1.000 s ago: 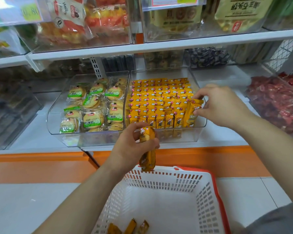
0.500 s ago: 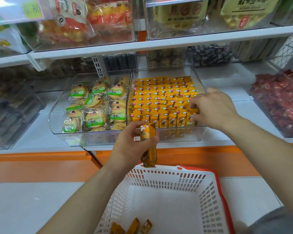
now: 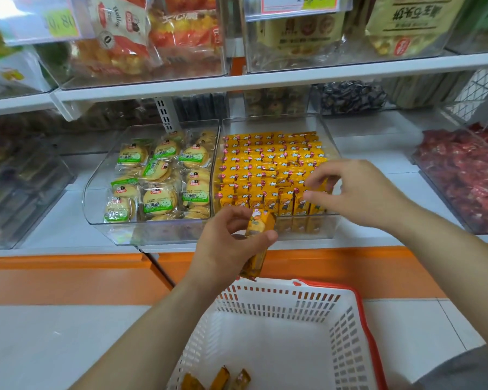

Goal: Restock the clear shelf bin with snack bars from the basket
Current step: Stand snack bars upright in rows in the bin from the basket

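The clear shelf bin [image 3: 299, 230] is packed with rows of yellow snack bars [image 3: 265, 170] standing on end. My right hand [image 3: 361, 192] hovers over the bin's front right corner, its fingers loosely spread just above the bars and nothing visibly held. In front of the bin's front wall my left hand [image 3: 226, 246] grips a small bunch of orange-yellow snack bars [image 3: 258, 243], which hang down over the basket's far rim. The white basket with a red rim [image 3: 361, 305] sits below me. Three bars [image 3: 217, 378] lie on its bottom at the near edge.
A second clear bin [image 3: 96, 218] of green-labelled round biscuits stands directly left of the bar bin. At the right is a bin of red-wrapped sweets [image 3: 462, 175]. An upper shelf [image 3: 265, 80] with bagged snacks overhangs. Below the shelf edge runs an orange plinth [image 3: 68, 277].
My right hand set its bar into the front row at the bin's right and has let go, lifting slightly. The left hand with its bars has barely moved.
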{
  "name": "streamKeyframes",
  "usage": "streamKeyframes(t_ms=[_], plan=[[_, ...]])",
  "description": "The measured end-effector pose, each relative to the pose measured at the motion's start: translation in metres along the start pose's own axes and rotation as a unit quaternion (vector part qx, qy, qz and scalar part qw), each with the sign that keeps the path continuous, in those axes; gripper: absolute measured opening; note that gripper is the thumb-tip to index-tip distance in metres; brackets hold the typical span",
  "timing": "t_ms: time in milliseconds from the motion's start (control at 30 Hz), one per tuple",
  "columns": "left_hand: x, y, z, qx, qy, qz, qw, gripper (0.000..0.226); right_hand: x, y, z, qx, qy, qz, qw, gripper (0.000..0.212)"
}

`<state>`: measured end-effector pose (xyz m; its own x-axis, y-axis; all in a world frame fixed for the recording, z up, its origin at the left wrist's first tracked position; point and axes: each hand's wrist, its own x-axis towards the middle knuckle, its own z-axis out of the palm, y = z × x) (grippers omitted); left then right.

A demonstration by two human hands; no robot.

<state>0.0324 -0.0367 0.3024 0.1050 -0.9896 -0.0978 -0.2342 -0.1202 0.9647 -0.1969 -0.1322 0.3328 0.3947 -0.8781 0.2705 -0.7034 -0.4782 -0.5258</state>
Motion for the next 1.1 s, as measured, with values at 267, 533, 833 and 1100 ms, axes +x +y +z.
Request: streamKeyframes(t_ms=[267, 533, 833, 1100], plan=[[-0.009, 0.002, 0.015, 0.037, -0.017, 0.087, 0.995, 0.045, -0.013, -0.034, 0.030, 0.254, -0.153, 0.037, 0.954, 0.017], [-0.003, 0.007, 0.000, -0.042, 0.041, 0.057, 0.997, 0.044, -0.010, -0.018, 0.018, 0.291, -0.141, 0.066, 0.944, 0.004], [-0.002, 0.003, 0.002, -0.118, 0.044, 0.025, 0.992, 0.037, -0.020, -0.036, 0.029, 0.241, -0.129, 0.019, 0.962, 0.006], [-0.001, 0.030, 0.021, -0.034, -0.011, 0.123, 0.992, 0.036, -0.016, -0.032, -0.002, 0.266, -0.064, -0.029, 0.961, 0.031]])
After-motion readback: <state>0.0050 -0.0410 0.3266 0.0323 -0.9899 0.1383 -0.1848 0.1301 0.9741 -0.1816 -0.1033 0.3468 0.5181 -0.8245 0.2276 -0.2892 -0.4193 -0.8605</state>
